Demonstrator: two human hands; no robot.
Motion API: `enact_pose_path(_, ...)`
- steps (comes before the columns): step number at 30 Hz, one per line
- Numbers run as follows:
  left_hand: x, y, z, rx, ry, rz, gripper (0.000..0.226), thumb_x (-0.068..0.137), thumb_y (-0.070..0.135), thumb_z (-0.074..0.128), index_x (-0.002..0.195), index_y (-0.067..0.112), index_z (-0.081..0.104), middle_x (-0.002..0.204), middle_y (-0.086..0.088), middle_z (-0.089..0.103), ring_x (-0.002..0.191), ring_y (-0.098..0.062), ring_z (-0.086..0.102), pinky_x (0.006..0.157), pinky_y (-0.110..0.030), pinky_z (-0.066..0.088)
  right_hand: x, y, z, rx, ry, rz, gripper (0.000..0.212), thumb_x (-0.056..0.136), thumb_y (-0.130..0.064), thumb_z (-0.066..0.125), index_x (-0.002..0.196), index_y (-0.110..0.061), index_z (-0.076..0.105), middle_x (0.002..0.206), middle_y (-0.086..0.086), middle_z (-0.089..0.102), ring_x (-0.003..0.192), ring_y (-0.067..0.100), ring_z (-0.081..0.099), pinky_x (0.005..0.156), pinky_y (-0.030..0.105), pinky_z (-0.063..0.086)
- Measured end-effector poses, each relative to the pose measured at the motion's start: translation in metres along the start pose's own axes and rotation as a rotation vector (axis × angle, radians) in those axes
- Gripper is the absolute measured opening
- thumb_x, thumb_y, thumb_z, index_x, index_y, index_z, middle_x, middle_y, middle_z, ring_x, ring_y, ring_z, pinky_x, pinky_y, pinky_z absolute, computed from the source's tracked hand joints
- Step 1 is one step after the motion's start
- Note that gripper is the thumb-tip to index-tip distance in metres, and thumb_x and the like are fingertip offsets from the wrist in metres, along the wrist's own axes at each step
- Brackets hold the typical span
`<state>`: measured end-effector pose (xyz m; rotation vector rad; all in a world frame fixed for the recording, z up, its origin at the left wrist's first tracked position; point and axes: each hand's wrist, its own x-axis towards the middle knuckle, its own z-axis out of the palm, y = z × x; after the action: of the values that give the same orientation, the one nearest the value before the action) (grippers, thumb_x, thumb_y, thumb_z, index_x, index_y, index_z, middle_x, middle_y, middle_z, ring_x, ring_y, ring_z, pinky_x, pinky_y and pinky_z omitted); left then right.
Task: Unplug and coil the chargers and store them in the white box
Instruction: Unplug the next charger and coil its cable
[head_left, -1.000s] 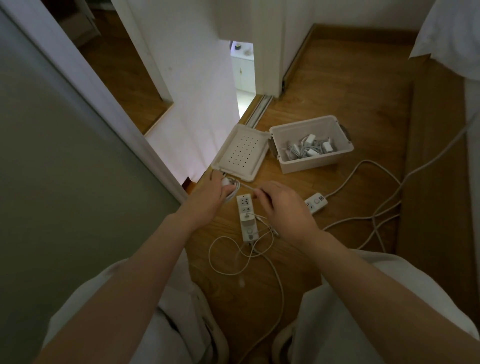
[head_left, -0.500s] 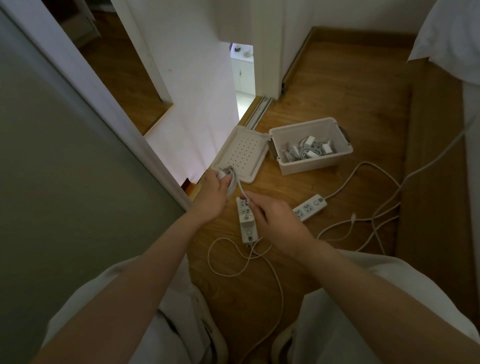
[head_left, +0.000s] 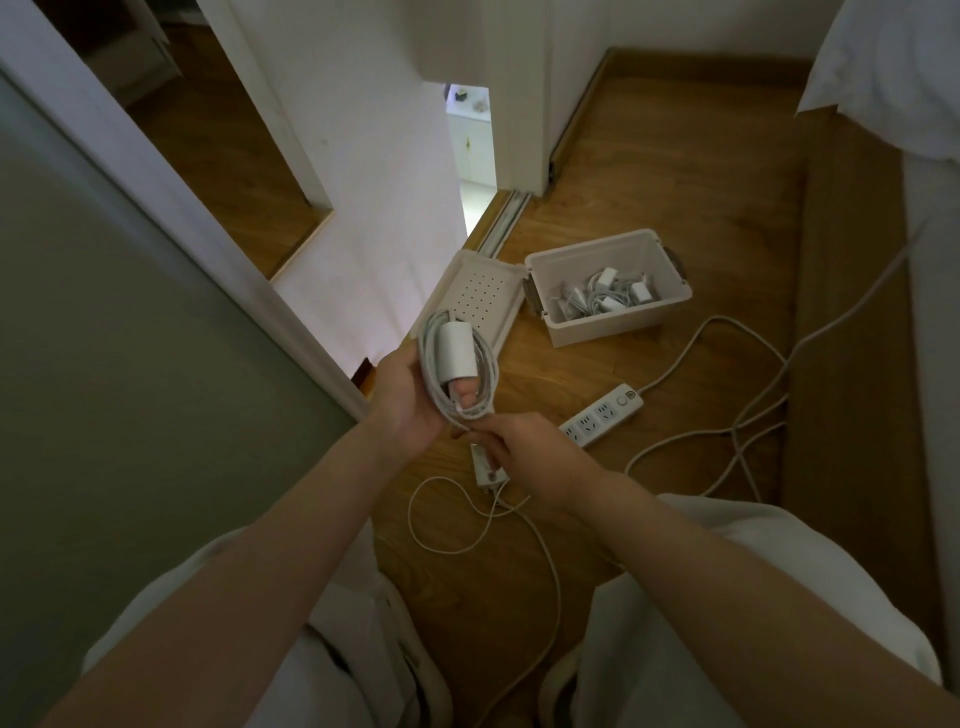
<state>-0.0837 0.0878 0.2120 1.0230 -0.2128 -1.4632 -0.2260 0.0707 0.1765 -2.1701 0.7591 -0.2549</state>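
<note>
My left hand (head_left: 410, 397) holds a white charger (head_left: 457, 351) up above the floor, its cable wound in loops around the block and my fingers. My right hand (head_left: 524, 457) pinches the cable's loose end just below the coil. The white box (head_left: 613, 325) stands open on the floor beyond, with several coiled chargers (head_left: 605, 296) inside. Its perforated lid (head_left: 485, 301) lies flat to the box's left. A power strip (head_left: 488, 470) lies partly hidden under my right hand, and a loose white cable (head_left: 441, 525) curls from it.
A second white power strip (head_left: 602, 415) lies right of my hands, its cords (head_left: 737, 431) trailing across the wooden floor to the right. A white wall and door frame (head_left: 208, 218) rise on the left. White bedding (head_left: 893, 78) hangs at the top right. My knees fill the bottom.
My left hand rose and turned over, lifting the charger with the cable now looped around it. My right hand moved off the power strip and up to the coil's lower end.
</note>
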Motion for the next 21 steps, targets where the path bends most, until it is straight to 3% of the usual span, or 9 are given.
enact_pose_path(2, -0.002, 0.001, 0.001, -0.018, -0.115, -0.023, 0.037, 0.091, 0.028, 0.035, 0.086, 0.003, 0.061, 0.067, -0.009, 0.057, 0.043, -0.014, 0.05, 0.038, -0.018, 0.041, -0.001, -0.001, -0.003, -0.034, -0.027, 0.01, 0.029, 0.1, -0.022, 0.039, 0.12, -0.019, 0.059, 0.084, -0.006, 0.054, 0.075, 0.009, 0.052, 0.073, 0.027, 0.045)
enact_pose_path(5, 0.001, 0.005, -0.003, 0.076, -0.151, -0.034, 0.042, 0.094, 0.03, 0.029, 0.082, 0.004, 0.059, 0.063, -0.008, 0.053, 0.035, -0.012, 0.042, 0.03, -0.013, 0.031, 0.0, 0.006, -0.007, -0.133, -0.08, 0.04, 0.026, 0.099, -0.021, 0.04, 0.12, -0.02, 0.056, 0.101, 0.004, 0.062, 0.091, 0.018, 0.058, 0.082, 0.035, 0.049)
enact_pose_path(7, 0.002, 0.011, -0.008, 0.289, -0.079, 0.005, 0.046, 0.099, 0.03, 0.027, 0.082, 0.006, 0.062, 0.064, -0.008, 0.055, 0.04, -0.015, 0.048, 0.035, -0.016, 0.035, 0.0, 0.016, -0.01, -0.225, -0.091, 0.079, 0.022, 0.097, -0.015, 0.045, 0.116, -0.02, 0.055, 0.109, 0.004, 0.06, 0.098, 0.018, 0.055, 0.086, 0.037, 0.049)
enact_pose_path(9, 0.0, 0.019, -0.012, 0.594, 0.003, 0.047, 0.045, 0.1, 0.031, 0.033, 0.081, 0.013, 0.069, 0.071, -0.007, 0.061, 0.055, -0.017, 0.057, 0.053, -0.027, 0.043, 0.001, 0.025, -0.016, -0.27, -0.045, 0.128, 0.021, 0.094, -0.01, 0.05, 0.11, -0.023, 0.055, 0.109, 0.0, 0.059, 0.1, 0.017, 0.054, 0.085, 0.036, 0.048)
enact_pose_path(11, -0.004, 0.024, -0.013, 0.878, -0.03, 0.032, 0.039, 0.099, 0.036, 0.035, 0.092, 0.016, 0.067, 0.079, -0.006, 0.063, 0.064, -0.014, 0.061, 0.063, -0.031, 0.045, 0.001, 0.03, -0.025, -0.257, 0.034, 0.177, 0.018, 0.093, -0.01, 0.05, 0.104, -0.023, 0.056, 0.106, -0.001, 0.061, 0.099, 0.017, 0.055, 0.084, 0.037, 0.049)
enact_pose_path(15, -0.008, 0.028, -0.015, 1.14, -0.215, 0.008, 0.054, 0.093, 0.048, 0.035, 0.103, 0.002, 0.06, 0.086, -0.02, 0.056, 0.072, -0.031, 0.051, 0.057, -0.026, 0.039, 0.001, 0.027, -0.036, -0.236, 0.167, 0.187, 0.018, 0.099, -0.02, 0.041, 0.098, -0.017, 0.059, 0.099, 0.0, 0.063, 0.088, 0.016, 0.055, 0.076, 0.033, 0.047)
enact_pose_path(18, -0.006, 0.027, -0.016, 1.274, -0.236, 0.013, 0.044, 0.1, 0.038, 0.032, 0.091, 0.002, 0.056, 0.08, -0.019, 0.053, 0.068, -0.029, 0.049, 0.052, -0.025, 0.039, 0.001, 0.016, -0.037, -0.226, 0.27, 0.155, 0.023, 0.099, -0.027, 0.042, 0.094, -0.015, 0.061, 0.08, -0.006, 0.056, 0.071, 0.011, 0.05, 0.059, 0.024, 0.036)
enact_pose_path(21, -0.002, 0.02, -0.02, 1.498, -0.19, 0.057, 0.038, 0.1, 0.033, 0.034, 0.097, 0.001, 0.055, 0.086, -0.01, 0.053, 0.075, -0.025, 0.051, 0.059, -0.029, 0.044, 0.001, 0.009, -0.038, -0.203, 0.343, 0.164, 0.024, 0.098, -0.03, 0.044, 0.093, -0.016, 0.063, 0.072, -0.009, 0.053, 0.063, 0.008, 0.049, 0.052, 0.021, 0.033)
